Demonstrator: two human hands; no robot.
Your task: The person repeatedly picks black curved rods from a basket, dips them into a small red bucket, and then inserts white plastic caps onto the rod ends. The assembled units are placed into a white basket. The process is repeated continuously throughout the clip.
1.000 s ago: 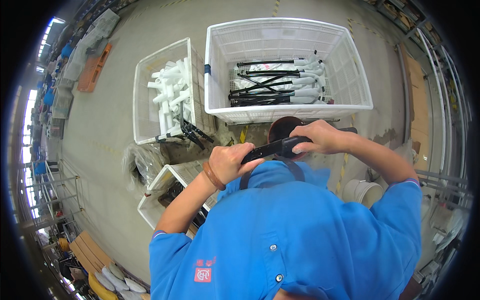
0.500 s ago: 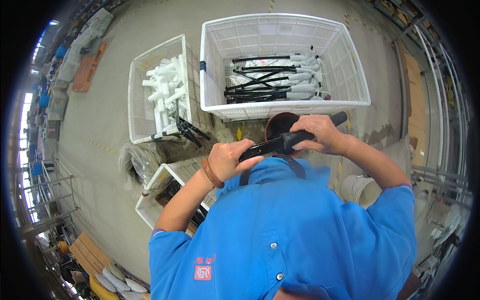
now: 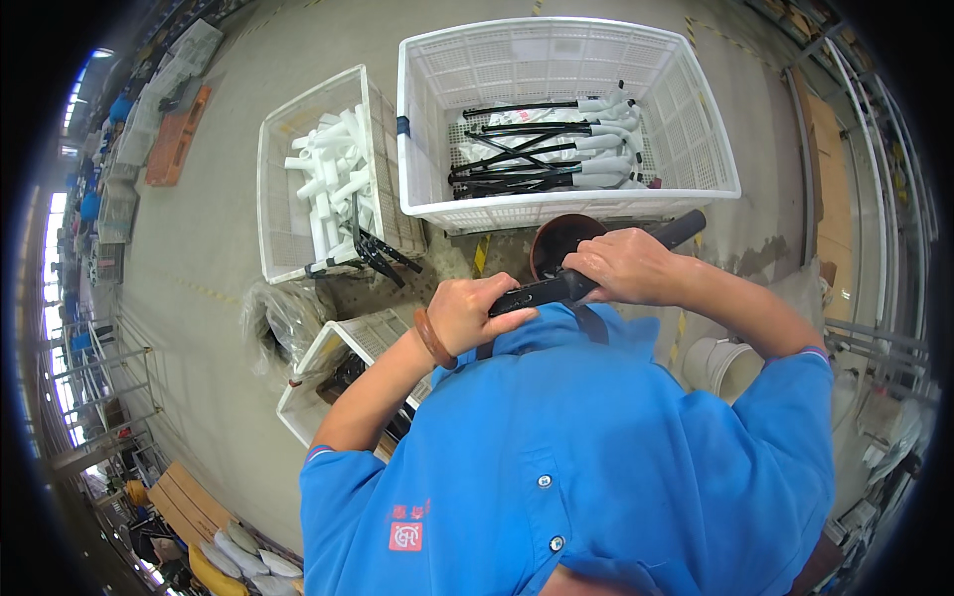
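I hold a long black bar [image 3: 596,273] level in front of my chest with both hands. My left hand [image 3: 467,313] grips its near left end, and a brown bracelet sits on that wrist. My right hand [image 3: 626,266] is closed over the bar's middle, while the far end sticks out to the right, toward a large white crate [image 3: 566,204]. That crate holds several finished pieces with black rods and white ends [image 3: 547,154]. A brown round bowl [image 3: 558,241] stands just below the bar.
A smaller white crate [image 3: 288,199] at left is filled with white tube fittings [image 3: 333,184], with black rods hanging at its near edge. Another low white crate [image 3: 328,382] sits beside my left elbow, next to a clear plastic bag [image 3: 283,318]. A white bucket [image 3: 723,366] stands at right.
My hands and the black bar have stayed almost in place; the bar has shifted slightly, and my view has tipped a little toward the crates.
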